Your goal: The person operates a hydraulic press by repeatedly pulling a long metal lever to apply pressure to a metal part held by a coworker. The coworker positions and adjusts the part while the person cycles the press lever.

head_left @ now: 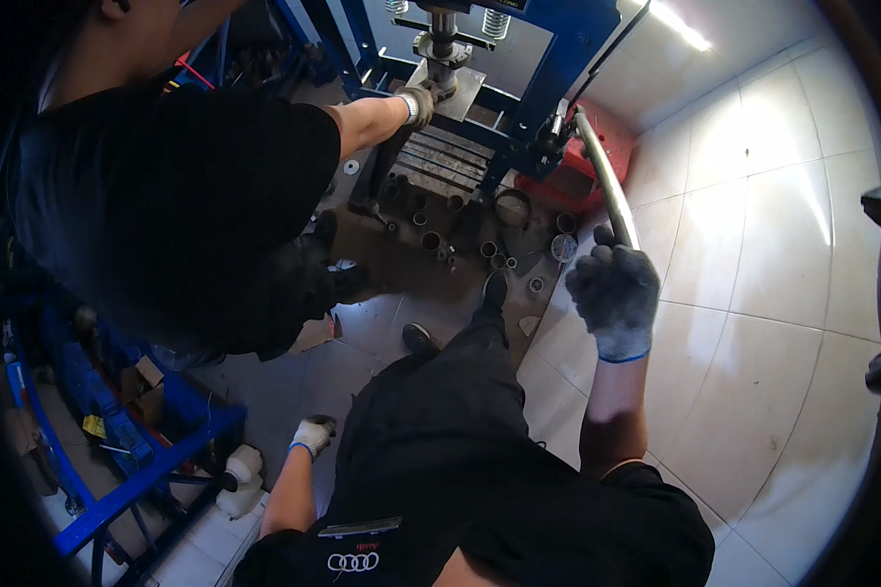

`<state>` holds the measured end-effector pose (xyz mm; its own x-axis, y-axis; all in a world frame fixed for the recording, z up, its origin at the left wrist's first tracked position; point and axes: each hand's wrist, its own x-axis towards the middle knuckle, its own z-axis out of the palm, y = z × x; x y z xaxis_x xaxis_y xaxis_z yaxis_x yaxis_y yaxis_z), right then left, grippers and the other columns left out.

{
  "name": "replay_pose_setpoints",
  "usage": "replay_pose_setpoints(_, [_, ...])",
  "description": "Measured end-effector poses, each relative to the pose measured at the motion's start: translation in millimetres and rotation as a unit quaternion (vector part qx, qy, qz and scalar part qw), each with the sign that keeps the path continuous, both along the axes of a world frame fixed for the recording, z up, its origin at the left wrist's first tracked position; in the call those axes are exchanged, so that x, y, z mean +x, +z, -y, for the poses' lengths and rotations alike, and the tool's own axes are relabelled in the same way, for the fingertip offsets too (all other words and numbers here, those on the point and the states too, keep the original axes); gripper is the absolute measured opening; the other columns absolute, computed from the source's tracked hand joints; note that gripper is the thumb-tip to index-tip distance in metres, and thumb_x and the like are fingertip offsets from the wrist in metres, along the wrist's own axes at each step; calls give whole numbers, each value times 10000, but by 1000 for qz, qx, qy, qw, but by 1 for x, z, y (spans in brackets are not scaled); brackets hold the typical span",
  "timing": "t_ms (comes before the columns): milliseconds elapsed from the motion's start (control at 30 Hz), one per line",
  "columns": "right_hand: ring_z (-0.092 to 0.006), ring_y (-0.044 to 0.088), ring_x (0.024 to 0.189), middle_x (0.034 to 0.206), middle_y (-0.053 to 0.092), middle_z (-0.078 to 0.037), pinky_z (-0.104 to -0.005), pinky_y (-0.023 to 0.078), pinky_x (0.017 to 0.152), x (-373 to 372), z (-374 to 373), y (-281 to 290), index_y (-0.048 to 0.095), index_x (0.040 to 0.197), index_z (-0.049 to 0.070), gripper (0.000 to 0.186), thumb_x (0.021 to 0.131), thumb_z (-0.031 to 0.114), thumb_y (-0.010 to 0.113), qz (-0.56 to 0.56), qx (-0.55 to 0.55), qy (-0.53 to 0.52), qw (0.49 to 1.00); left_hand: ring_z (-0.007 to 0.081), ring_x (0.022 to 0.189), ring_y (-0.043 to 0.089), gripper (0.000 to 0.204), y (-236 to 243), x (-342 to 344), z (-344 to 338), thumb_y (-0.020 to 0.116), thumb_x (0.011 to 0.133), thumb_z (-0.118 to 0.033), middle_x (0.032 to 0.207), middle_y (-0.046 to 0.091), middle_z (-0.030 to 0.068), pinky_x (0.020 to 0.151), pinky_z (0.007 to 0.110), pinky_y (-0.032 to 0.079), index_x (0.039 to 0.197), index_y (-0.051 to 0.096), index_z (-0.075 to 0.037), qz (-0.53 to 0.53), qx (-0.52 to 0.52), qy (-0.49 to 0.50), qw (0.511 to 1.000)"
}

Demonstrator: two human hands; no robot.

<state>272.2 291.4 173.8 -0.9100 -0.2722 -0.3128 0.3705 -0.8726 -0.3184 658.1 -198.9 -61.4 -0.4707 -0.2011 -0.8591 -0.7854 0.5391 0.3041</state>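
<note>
My right hand [617,298], in a dark grey glove, is wrapped around the lower end of a long metal pump lever [607,181]. The lever slants up to the pump at the side of a blue shop press [560,68]. Low at my left side hangs my left hand [313,435] in a pale glove with dark fingertips, its fingers curled in and nothing seen in them. Under the press ram [442,29], a co-worker's gloved hand [419,104] touches the metal part [443,78] on a steel plate [468,93].
The co-worker [176,215] leans in from the left. Several metal rings and sleeves [431,241] lie on the floor near my shoes. A red plastic stool [602,147] stands beside the press by the tiled wall [744,225]. Blue metal frames [157,499] and a white jug [243,479] are at lower left.
</note>
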Motion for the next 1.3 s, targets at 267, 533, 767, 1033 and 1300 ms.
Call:
replay_pose_setpoints(267, [-280,680,994,1355,559,-170,-339,589,747,38,41,-69,505,1431,69,629,834,10,693,-148,702,-170,676,341,857,730,270,11,13,-30,599,938,-147,1032,760,165,750,407,567,1140,742,-40,125,-71,52,988])
replay_pose_setpoints(533, [-387,678,1117,1359,540,-325,-457,581,897,78,42,-179,723,1174,175,321,854,152,710,-263,824,195,463,253,729,704,251,66,-7,-54,604,984,-202,904,736,135,629,400,545,1104,709,-9,118,-65,67,989])
replay_pose_setpoints(767, [-388,678,1071,1187,599,-210,-489,558,931,68,43,-274,672,1231,214,347,887,255,663,-158,826,406,357,255,795,707,256,39,5,-58,642,959,-199,944,743,115,665,392,553,1147,733,-50,28,-40,214,976])
replay_pose_setpoints(1033, [-185,725,869,989,726,-64,-327,599,784,-17,-45,-8,714,1056,50,217,847,2,681,-355,731,-12,583,269,956,701,315,-4,34,-34,611,967,-233,1051,752,143,832,389,536,1161,731,-16,-8,56,146,988])
replay_pose_setpoints(1300, [-357,696,1065,1140,711,-182,-443,565,941,34,14,-180,718,1135,136,295,853,222,707,-191,821,324,430,285,1015,700,340,-12,-23,-44,610,984,-236,1131,745,143,880,375,530,1225,702,-15,-66,1,-35,997])
